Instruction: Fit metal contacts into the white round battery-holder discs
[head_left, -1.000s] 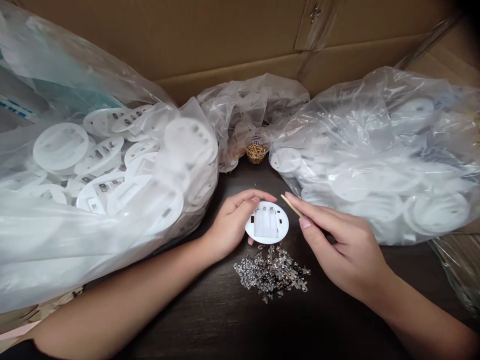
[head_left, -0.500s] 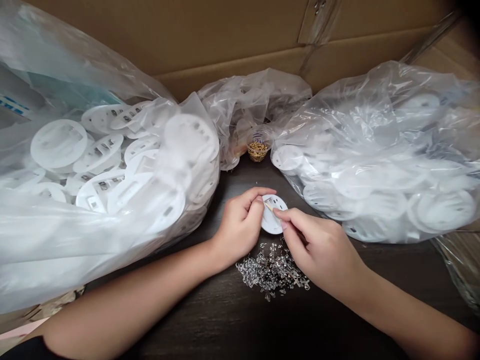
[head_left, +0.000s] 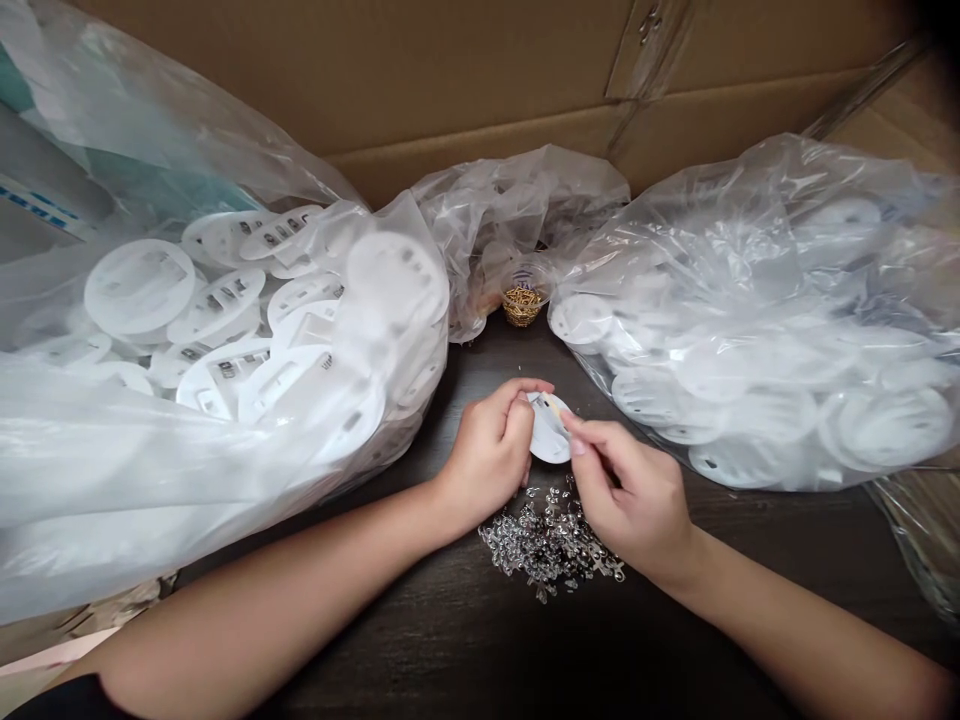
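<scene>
My left hand [head_left: 491, 450] holds a round white plastic disc [head_left: 550, 442] tilted up on its edge, with its face turned mostly away from view. My right hand [head_left: 630, 490] pinches a thin wooden stick [head_left: 553, 405], and the stick's tip lies against the disc. Most of the stick is hidden by my fingers. Just below both hands lies a loose heap of small silver metal pieces [head_left: 547, 545] on the dark wooden table [head_left: 420, 640]. Neither hand touches the heap.
Large clear plastic bags full of white discs lie at left [head_left: 225, 400] and right [head_left: 757, 340], close beside my hands. Between them, a small clear cup of gold-coloured metal pieces [head_left: 523, 305] stands against crumpled plastic. A cardboard box wall [head_left: 450, 80] rises behind.
The disc has gone from lying nearly flat to tilted on edge in my left hand. My right hand has moved left, bringing the stick against the disc.
</scene>
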